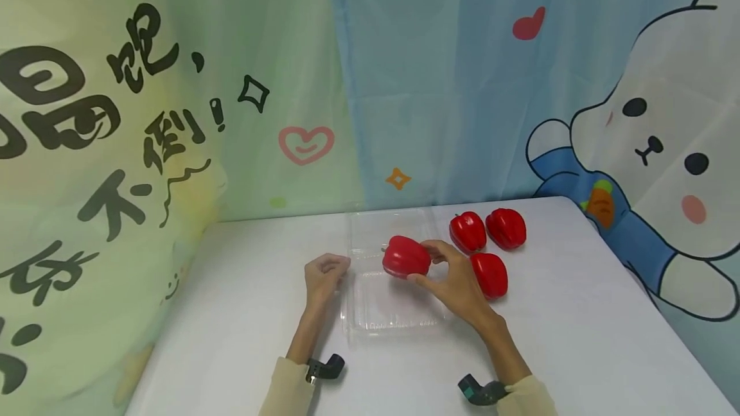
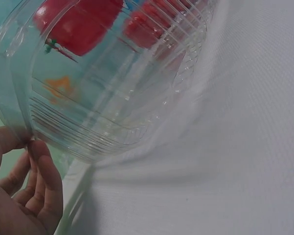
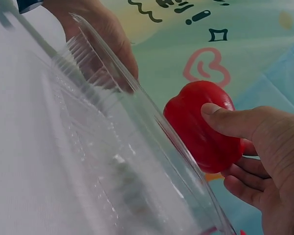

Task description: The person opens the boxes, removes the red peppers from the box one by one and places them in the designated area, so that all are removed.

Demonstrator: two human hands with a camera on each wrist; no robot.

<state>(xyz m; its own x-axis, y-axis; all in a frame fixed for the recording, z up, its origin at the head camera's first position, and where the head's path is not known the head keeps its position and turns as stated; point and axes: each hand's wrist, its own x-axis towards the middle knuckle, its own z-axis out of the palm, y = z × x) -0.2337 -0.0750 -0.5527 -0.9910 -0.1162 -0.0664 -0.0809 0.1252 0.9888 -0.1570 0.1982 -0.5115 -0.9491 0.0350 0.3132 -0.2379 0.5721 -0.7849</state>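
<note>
A red bell pepper (image 1: 406, 257) is gripped by my right hand (image 1: 453, 278), over the clear plastic box (image 1: 370, 320). In the right wrist view the thumb lies across the held bell pepper (image 3: 200, 127), fingers under its far side. My left hand (image 1: 325, 278) pinches the rim of the clear box (image 2: 83, 142) at its left side, thumb against fingertips. The box lies opened out, its lid part (image 1: 370, 226) toward the back. Several other parts of the box's edge are hard to make out because it is see-through.
Three more red bell peppers stand right of the box: one (image 1: 467, 232) at the back, another (image 1: 506, 228) beside it, and a third (image 1: 491, 277) nearer my right hand. The white table (image 1: 578, 313) ends at a printed curtain (image 1: 405, 82).
</note>
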